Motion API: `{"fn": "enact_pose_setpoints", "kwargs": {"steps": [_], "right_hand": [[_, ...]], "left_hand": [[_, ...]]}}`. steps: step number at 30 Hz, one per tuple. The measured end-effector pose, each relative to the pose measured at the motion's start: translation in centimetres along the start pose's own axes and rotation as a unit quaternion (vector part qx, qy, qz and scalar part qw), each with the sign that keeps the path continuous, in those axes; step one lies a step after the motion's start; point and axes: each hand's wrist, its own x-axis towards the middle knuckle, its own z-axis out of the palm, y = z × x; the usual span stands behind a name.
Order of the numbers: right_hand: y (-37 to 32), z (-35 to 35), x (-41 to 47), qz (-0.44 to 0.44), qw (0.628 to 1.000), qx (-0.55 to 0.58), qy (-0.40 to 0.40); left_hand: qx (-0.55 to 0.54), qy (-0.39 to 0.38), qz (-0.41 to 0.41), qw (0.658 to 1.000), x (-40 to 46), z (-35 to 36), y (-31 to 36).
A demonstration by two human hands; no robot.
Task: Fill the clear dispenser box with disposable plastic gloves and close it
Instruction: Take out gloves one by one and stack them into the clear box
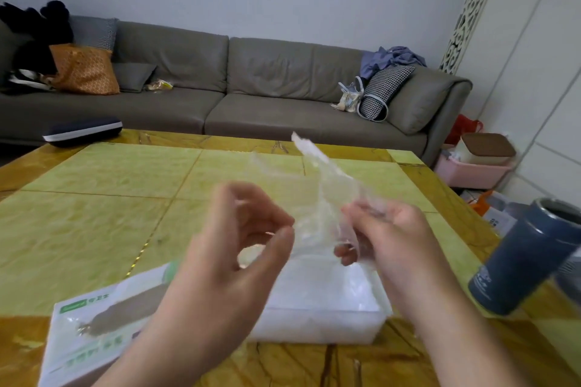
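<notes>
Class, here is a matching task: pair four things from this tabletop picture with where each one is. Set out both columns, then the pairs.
1. thin clear plastic glove
2. clear dispenser box
3. dark blue cylindrical can
4. white and green printed packet

A. on the table at the left
B. under both hands
C. held up by the right hand
D. tilted at the right edge

Pairs: 1-C, 2-B, 3-D, 4-A

Single head-worn wide-angle view, looking forward and slightly down from the person's own position; both forearms enter from the lower edge, close to the lens; the yellow-green table [103,198] fills the middle ground; the grey sofa [239,94] and wall lie beyond; straight lines bow near the frame edges.
</notes>
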Motion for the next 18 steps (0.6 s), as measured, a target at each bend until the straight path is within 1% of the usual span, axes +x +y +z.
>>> {"fn": "enact_pose_setpoints", "kwargs": {"steps": [1, 2, 3, 5, 6, 8, 9, 11, 14, 16, 18], "right_hand": [[0.6, -0.2, 0.5, 0.034, 0.999, -0.018, -0.009], [1.2, -0.3, 0.8, 0.067, 0.997, -0.034, -0.026], [1.8, -0.4, 1.1, 0.097, 0.993, -0.045, -0.048], [2.5, -0.6, 1.5, 0.136, 0.983, -0.085, -0.092], [2.8, -0.7, 1.7, 0.144, 0.977, -0.118, -0.106], [3.3, -1.2, 2.2, 0.150, 0.960, -0.203, -0.121], [3.5, -1.4, 2.3, 0.152, 0.950, -0.241, -0.127], [3.8, -1.7, 2.5, 0.145, 0.934, -0.300, -0.126], [4.5, -2.1, 2.7, 0.076, 0.908, -0.405, -0.072], [4.9, -2.1, 3.0, 0.036, 0.880, -0.472, -0.028], [5.0, -1.8, 3.1, 0.022, 0.846, -0.533, -0.008]], "left_hand": [[0.136, -0.026, 0.012, 0.990, 0.4, 0.4, -0.9], [0.253, -0.046, 0.033, 0.966, 0.8, 1.0, -1.8], [0.328, -0.067, 0.039, 0.942, 1.2, 1.7, -2.6], [0.397, -0.121, -0.024, 0.909, 1.9, 3.1, -3.6], [0.424, -0.148, -0.055, 0.892, 2.2, 3.6, -4.0], [0.463, -0.195, -0.088, 0.860, 2.7, 4.4, -4.9], [0.474, -0.210, -0.097, 0.849, 3.0, 4.6, -5.3], [0.478, -0.232, -0.111, 0.840, 3.4, 4.7, -6.3], [0.489, -0.295, -0.130, 0.811, 4.0, 4.8, -7.4], [0.494, -0.329, -0.148, 0.791, 4.3, 5.0, -7.8], [0.484, -0.353, -0.171, 0.782, 4.6, 5.1, -8.2]]}}
